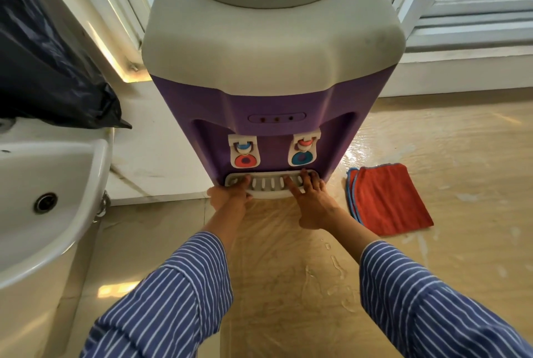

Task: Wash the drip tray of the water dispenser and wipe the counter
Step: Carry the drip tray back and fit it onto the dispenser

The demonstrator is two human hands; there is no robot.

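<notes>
Both hands grip the drip tray at the foot of the water dispenser.

The left hand (230, 194) curls around the left end of the white slotted drip tray (269, 184), fingers on top; the right hand (310, 199) lies with fingers spread over the right end. The tray sits in the base of the purple water dispenser (271, 74), near the counter's (288, 271) front edge. A folded red cloth (389, 199) lies on the wet counter just to the right. A white sink (43, 184) stands to the left.
</notes>
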